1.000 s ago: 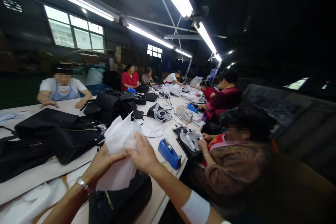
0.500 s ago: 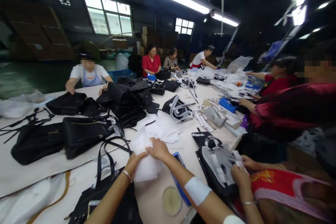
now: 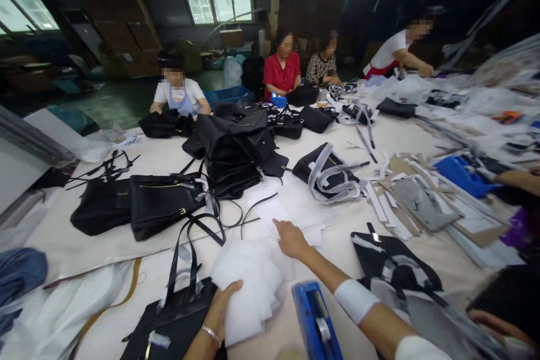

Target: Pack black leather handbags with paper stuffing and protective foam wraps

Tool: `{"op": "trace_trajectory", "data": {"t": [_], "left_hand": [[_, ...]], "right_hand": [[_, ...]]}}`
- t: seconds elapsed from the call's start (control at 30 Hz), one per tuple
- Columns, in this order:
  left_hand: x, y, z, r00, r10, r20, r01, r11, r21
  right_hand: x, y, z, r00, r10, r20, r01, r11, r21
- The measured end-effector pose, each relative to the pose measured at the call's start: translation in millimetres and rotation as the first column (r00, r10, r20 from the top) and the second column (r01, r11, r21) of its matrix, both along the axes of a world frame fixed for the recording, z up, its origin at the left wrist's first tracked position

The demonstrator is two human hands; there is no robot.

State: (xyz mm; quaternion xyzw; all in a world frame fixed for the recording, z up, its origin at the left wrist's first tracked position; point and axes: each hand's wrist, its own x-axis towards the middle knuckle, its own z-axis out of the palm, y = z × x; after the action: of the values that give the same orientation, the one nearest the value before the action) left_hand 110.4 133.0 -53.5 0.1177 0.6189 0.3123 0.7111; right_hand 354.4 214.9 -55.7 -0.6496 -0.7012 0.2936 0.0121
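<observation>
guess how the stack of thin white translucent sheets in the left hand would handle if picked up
The stack of thin white translucent sheets is probably light: the left hand grips just one side. Its thin, see-through edges suggest floppiness. The sheets may slip apart, being unevenly fanned.

One head-worn camera looks forward and down across the table point(image 3: 396, 138) nearby.

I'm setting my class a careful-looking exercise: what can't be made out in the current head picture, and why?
All in the head view:
Left hand: most fingers hidden behind the white sheets.
Number of those sheets: layers overlap.
Black handbag: lower part cut off by the bottom edge.
Blue tape dispenser: near end cut off by the bottom edge.
</observation>
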Motion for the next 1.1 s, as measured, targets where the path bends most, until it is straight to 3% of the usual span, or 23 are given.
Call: {"op": "trace_trajectory", "data": {"t": [0.13, 0.23, 0.47, 0.67, 0.87, 1.1], "left_hand": [[5.8, 5.1, 0.6, 0.998, 0.062, -0.019, -0.063, 0.998, -0.028], [8.5, 7.1, -0.5, 0.998, 0.061, 0.020, -0.060, 0.997, -0.056], [13.3, 5.0, -9.0, 1.000, 0.007, 0.006, -0.006, 1.000, -0.021], [14.5, 12.8, 2.5, 1.000, 0.003, 0.015, -0.002, 0.999, -0.032], [28.0, 36.3, 17.9, 0.994, 0.019, 0.105, -0.021, 1.000, 0.023], [66.3, 66.4, 11.6, 0.974, -0.042, 0.221, 0.040, 0.999, 0.011]], "right_hand": [[18.0, 4.4, -38.6, 0.956, 0.173, 0.238, -0.198, 0.976, 0.088], [18.1, 3.5, -59.3, 0.924, 0.209, 0.321, -0.274, 0.946, 0.175], [18.4, 8.3, -70.5, 0.912, 0.217, 0.349, -0.315, 0.914, 0.255], [38.6, 15.9, -52.9, 0.932, 0.217, 0.292, -0.313, 0.887, 0.340], [61.7, 42.3, -14.2, 0.975, 0.112, 0.189, -0.169, 0.934, 0.316], [86.3, 72.1, 19.9, 0.995, 0.063, 0.080, -0.083, 0.956, 0.281]]}}
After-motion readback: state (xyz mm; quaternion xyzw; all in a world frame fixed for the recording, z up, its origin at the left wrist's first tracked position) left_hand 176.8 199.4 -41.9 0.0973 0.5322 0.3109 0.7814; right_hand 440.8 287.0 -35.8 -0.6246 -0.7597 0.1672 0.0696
